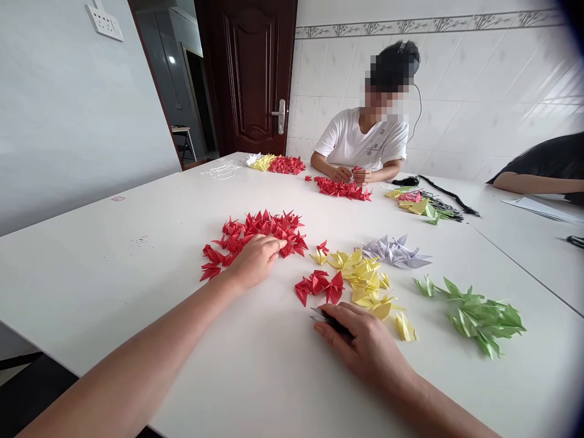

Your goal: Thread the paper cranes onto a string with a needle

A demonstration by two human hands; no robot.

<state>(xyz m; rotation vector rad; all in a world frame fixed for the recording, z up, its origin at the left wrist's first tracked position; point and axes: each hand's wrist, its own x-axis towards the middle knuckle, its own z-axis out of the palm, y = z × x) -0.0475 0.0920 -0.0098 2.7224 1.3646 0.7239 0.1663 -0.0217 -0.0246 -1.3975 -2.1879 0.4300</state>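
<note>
My left hand (255,261) reaches to the near right edge of a pile of red paper cranes (239,230). Its fingers close at a red crane there, partly hidden by the fingertips. Black-handled thread snips (335,323) lie in the grip of my right hand (365,340), short silver blades pointing left. Just beyond those blades is a small group of red paper cranes (319,285). Yellow paper cranes (365,280) spread beside and past my right hand. Pale lilac cranes (395,250) sit behind them, and green cranes (486,316) lie to the right.
Across the white table (159,261), a person in a white shirt (365,140) handles red cranes near another red pile (342,188). Black tassels (449,194) lie by mixed cranes. White strings (223,170) are at the far left. Another person's arm (538,182) rests at the right.
</note>
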